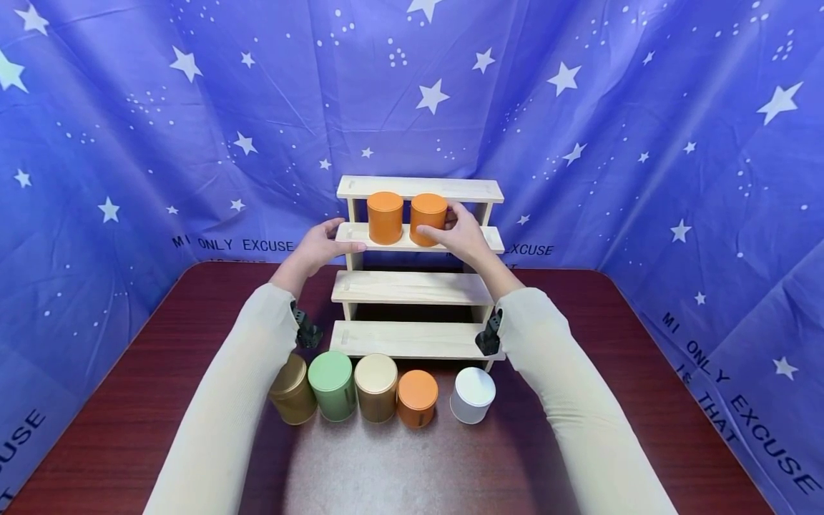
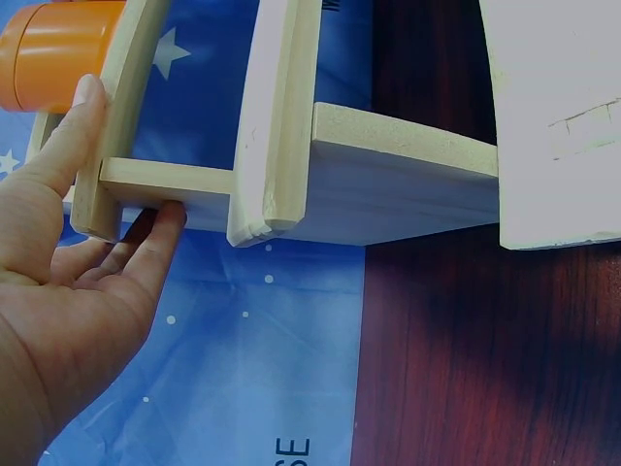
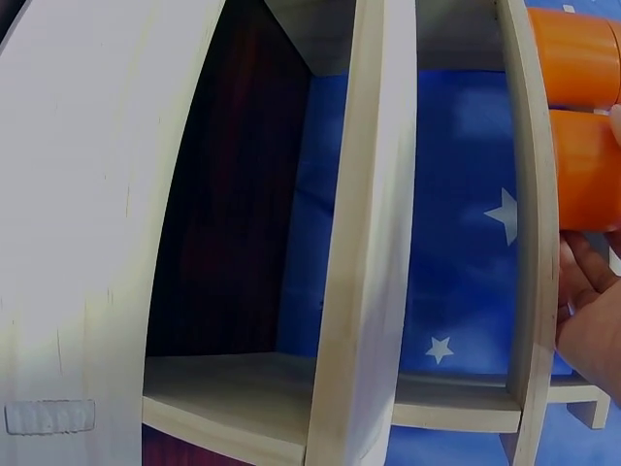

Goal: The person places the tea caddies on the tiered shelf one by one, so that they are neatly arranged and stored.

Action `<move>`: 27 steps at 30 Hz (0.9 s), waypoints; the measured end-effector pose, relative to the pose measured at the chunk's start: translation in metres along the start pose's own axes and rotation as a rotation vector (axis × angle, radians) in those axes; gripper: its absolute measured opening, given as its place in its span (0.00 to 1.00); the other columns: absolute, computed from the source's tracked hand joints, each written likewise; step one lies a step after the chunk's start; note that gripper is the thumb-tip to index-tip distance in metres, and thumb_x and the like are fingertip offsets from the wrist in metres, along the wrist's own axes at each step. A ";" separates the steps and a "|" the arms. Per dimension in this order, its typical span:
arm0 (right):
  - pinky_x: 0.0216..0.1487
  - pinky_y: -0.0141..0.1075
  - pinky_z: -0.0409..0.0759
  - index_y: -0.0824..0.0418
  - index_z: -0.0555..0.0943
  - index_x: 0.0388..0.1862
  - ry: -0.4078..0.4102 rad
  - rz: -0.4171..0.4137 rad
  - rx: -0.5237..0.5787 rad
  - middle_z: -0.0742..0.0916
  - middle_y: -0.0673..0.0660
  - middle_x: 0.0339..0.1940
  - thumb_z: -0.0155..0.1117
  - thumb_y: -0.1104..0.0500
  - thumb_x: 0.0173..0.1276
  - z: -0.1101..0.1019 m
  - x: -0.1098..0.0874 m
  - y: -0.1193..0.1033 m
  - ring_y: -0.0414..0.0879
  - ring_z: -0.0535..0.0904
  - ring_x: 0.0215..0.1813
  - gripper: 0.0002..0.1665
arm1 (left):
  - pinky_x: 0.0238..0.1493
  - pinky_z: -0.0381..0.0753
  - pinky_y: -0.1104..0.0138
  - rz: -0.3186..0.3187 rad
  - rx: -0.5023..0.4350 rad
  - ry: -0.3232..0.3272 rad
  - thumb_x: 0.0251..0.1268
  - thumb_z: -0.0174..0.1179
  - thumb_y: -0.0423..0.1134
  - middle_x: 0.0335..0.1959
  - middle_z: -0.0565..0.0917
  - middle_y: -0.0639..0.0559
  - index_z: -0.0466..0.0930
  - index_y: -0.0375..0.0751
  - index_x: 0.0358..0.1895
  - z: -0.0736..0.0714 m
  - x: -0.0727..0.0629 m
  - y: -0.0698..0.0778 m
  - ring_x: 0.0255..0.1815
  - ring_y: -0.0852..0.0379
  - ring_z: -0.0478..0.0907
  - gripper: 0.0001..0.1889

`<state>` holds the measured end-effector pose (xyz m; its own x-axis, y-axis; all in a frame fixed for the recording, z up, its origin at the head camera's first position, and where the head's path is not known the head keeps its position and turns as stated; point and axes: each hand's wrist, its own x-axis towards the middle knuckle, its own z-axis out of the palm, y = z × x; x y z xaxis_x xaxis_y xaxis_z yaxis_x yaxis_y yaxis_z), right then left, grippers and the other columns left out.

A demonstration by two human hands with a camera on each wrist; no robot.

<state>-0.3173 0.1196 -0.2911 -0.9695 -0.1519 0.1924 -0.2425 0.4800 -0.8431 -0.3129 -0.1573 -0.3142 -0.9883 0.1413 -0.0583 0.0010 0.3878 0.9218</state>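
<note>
In the head view, a stepped wooden display shelf (image 1: 412, 287) stands on the table. Two orange tins sit on its second tier from the top, a left one (image 1: 385, 219) and a right one (image 1: 428, 220). My right hand (image 1: 465, 237) holds the right orange tin, thumb at its front and fingers at its far side. My left hand (image 1: 318, 248) grips the left end of that same tier. The left wrist view shows its thumb along the tier's front edge and the fingers behind, by the side support.
In front of the shelf stand a dark gold tin (image 1: 292, 392), a green tin (image 1: 332, 386), a brown tin with a cream lid (image 1: 376, 388), an orange tin (image 1: 417, 399) and a white tin (image 1: 473, 395). A blue starry curtain (image 1: 257, 107) hangs behind the dark red table (image 1: 579, 322).
</note>
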 end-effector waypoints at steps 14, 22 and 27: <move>0.54 0.42 0.76 0.51 0.66 0.67 0.066 0.011 -0.005 0.78 0.58 0.54 0.70 0.41 0.53 -0.017 -0.010 0.000 0.49 0.73 0.53 0.44 | 0.68 0.65 0.54 -0.042 -0.013 0.005 0.53 0.69 0.43 0.71 0.61 0.37 0.45 0.41 0.75 0.000 0.003 0.002 0.67 0.45 0.65 0.50; 0.52 0.45 0.77 0.52 0.67 0.66 0.046 -0.004 -0.079 0.78 0.60 0.56 0.69 0.42 0.56 -0.029 -0.022 0.001 0.51 0.74 0.54 0.41 | 0.68 0.65 0.54 -0.040 -0.008 0.011 0.53 0.69 0.43 0.71 0.60 0.37 0.45 0.41 0.75 0.000 0.003 0.001 0.68 0.45 0.64 0.50; 0.53 0.48 0.77 0.54 0.68 0.66 0.036 -0.052 -0.118 0.79 0.61 0.57 0.67 0.44 0.58 -0.035 -0.031 0.005 0.52 0.75 0.54 0.38 | 0.68 0.65 0.54 -0.046 -0.015 0.003 0.53 0.69 0.42 0.71 0.60 0.37 0.45 0.41 0.75 0.001 0.004 0.000 0.68 0.44 0.65 0.50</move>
<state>-0.2893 0.1569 -0.2833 -0.9558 -0.1486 0.2538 -0.2925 0.5708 -0.7672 -0.3166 -0.1563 -0.3146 -0.9877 0.1203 -0.0998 -0.0470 0.3800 0.9238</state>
